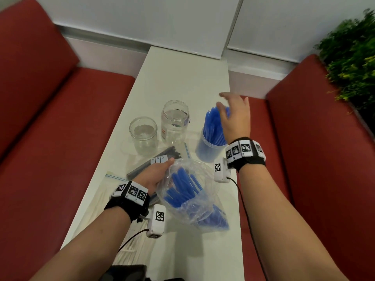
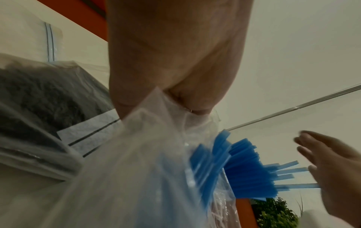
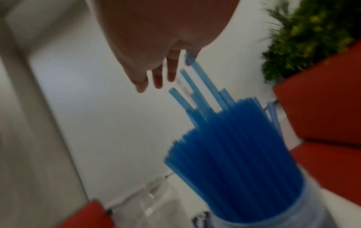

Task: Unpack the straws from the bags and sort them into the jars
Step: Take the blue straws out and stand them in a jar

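Your right fingers (image 3: 157,77) hang straight and loose over the blue straws (image 1: 214,126); your left hand (image 1: 154,175) pinches the bag.

Your right hand (image 1: 235,116) grasps nothing, just above the straw tips standing in the right-most jar (image 1: 207,151); your left fingers clench the rim of the clear bag (image 1: 190,197), nearer you than that jar, more blue straws inside; two empty jars (image 1: 144,134) stand left of it; a bag of black straws (image 1: 154,161) lies beside your left hand.

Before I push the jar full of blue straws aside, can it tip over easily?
Probably yes. The blue straws rise far above the rim of the jar and lean to one side, so the load looks top-heavy. The jar seems light plastic; a low push near its base is likely safer. The right hand hovers open above the straw tips.
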`<state>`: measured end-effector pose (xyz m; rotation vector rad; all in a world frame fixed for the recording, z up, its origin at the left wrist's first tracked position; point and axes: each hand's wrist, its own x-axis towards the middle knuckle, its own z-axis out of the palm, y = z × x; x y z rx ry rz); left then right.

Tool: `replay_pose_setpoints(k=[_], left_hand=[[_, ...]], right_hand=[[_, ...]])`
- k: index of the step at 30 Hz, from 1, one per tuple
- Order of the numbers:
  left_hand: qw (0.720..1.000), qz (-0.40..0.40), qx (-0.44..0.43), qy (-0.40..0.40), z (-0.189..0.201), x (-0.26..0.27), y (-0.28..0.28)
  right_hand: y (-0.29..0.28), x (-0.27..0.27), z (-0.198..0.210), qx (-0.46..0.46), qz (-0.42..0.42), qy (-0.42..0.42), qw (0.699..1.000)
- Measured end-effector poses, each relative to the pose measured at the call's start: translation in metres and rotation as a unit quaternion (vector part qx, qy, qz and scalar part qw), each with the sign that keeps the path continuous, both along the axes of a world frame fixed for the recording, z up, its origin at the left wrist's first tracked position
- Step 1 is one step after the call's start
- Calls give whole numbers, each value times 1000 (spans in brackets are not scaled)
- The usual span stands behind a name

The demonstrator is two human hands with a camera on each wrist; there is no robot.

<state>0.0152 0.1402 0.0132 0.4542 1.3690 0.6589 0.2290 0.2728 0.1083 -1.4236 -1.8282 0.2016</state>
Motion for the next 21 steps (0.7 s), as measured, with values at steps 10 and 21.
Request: replay_pose_setpoints(k=[10,21], left_hand=[[1000,10,10,-23,2,5,0],[1000,3,29,-11,3,0,-9]], right_hand=[[0,-4,-24,-154,-109,-204,960],[-59,5,-15,-110,15,177,978]])
